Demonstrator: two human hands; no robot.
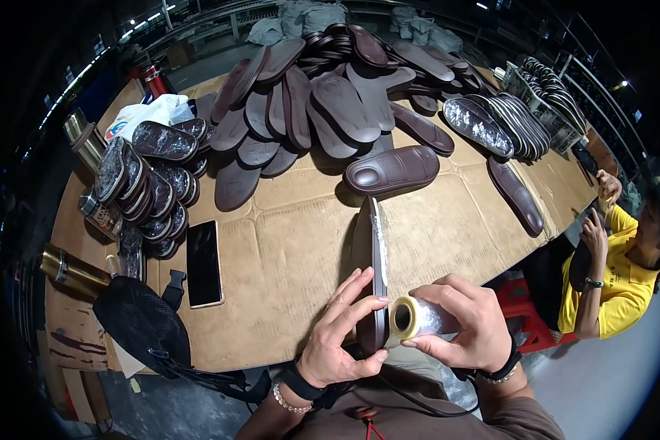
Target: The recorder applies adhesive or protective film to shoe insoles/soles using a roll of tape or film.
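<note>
Here's the left hand point(339, 337), fingers a little spread, holding a brown sole point(364, 238) turned edge-on, while the right hand point(471, 323) curls thumb and fingers round a roll of clear film point(427, 317). Just beyond, a loose sole point(396, 170) lies before the big heap point(330, 103) (quite a mountain!); a phone point(204, 262) sits leftward. The held sole runs forward from the left fingertips, the roll's end right beside it.

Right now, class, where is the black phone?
In the head view, the black phone lies on the left part of the cardboard-covered table, just above and right of the black mesh bag.
</note>
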